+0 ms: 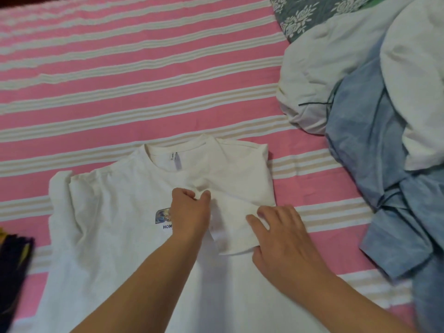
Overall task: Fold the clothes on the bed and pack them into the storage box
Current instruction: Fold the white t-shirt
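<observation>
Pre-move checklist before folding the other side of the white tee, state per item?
1. Right sleeve folded in over the white T-shirt: ok, it lies across the chest.
2. Left hand has hold of the fold: ok, it pinches the cloth near the middle of the chest.
3. Right hand pins the folded sleeve: ok, fingers lie flat on it.
4. Left sleeve flat and ready: not ok, bunched at the shoulder.
5. Room beside the shirt: ok on the striped bedsheet, but the unfolded pile lies close on the right.
6. Storage box within reach: cannot tell, not in view.
</observation>
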A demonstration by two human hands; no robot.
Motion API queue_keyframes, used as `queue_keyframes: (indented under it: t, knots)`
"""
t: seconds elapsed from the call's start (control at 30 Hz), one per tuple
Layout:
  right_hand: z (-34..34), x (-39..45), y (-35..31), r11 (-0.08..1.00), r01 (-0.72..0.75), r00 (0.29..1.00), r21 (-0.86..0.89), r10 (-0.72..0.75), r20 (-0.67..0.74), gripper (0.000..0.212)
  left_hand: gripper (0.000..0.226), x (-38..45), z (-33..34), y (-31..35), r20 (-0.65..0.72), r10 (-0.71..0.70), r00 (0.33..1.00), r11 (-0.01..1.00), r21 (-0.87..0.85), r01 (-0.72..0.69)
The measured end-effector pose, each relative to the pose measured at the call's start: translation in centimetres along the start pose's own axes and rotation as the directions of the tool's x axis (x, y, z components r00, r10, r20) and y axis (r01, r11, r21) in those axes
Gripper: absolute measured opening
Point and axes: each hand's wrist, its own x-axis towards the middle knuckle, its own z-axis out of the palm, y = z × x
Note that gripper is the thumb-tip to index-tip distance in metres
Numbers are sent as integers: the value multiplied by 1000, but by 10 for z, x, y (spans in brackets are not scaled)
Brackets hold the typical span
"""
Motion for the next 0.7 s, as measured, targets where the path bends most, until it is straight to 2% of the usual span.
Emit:
queue_keyframes:
  t: [0.07,0.13,0.2,0.27,0.33,0.4,0.5,0.7]
  knots:
    - [-1,4,-9,998,55,998,-3,-55,20,36,28,2,3,3,8,42,999,997,57,-42]
    - [2,7,-20,992,114,992,52,-116,48,20,38,6,6,9,36,12,999,995,103,-15]
    - [8,8,-33,985,124,988,123,-134,77,24,37,12,4,16,50,-57,997,992,116,51]
    - [17,8,-49,989,37,996,140,-48,79,35,33,18,1,23,64,-135,989,988,81,130]
    - [22,10,-66,994,-91,995,56,88,53,41,27,23,-2,30,118,-242,963,970,1,244]
    - [24,14,-79,977,-213,976,6,213,34,38,26,28,-4,36,184,-334,925,935,-57,349]
    - [30,19,-88,942,-332,943,52,333,-14,26,22,29,-6,43,238,-374,896,909,-98,405]
    - [34,12,-88,963,-244,944,119,264,-200,9,22,37,-13,38,295,-415,861,854,-199,480]
